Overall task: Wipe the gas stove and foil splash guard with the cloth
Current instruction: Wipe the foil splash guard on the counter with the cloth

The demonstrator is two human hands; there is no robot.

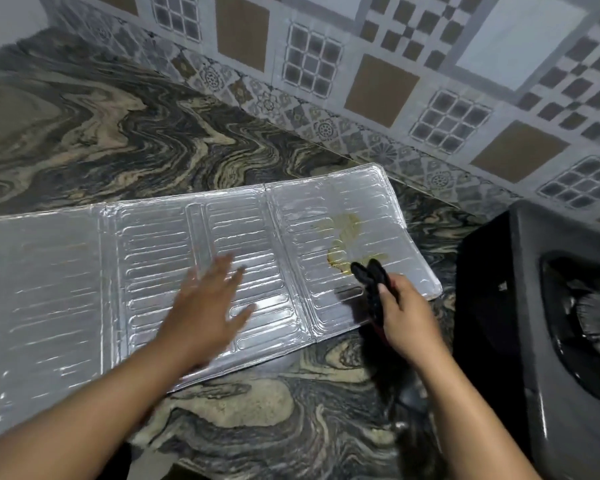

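Foil splash guard (174, 271) lies flat mid-frame, yellow-brown stain (343, 244) at right; left hand (205, 310) flat, fingers spread; right hand (399, 317) grasps dark cloth (371, 282)

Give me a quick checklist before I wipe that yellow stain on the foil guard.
1. Cloth in hand: ok, the right hand grips the dark cloth.
2. Stain located: ok, the yellow stain sits on the right panel of the foil splash guard, just beyond the cloth.
3. Guard lying flat on the countertop: ok.
4. Guard steadied: cannot tell, the left hand is blurred above the middle panel.
5. Gas stove clear of the guard: ok.
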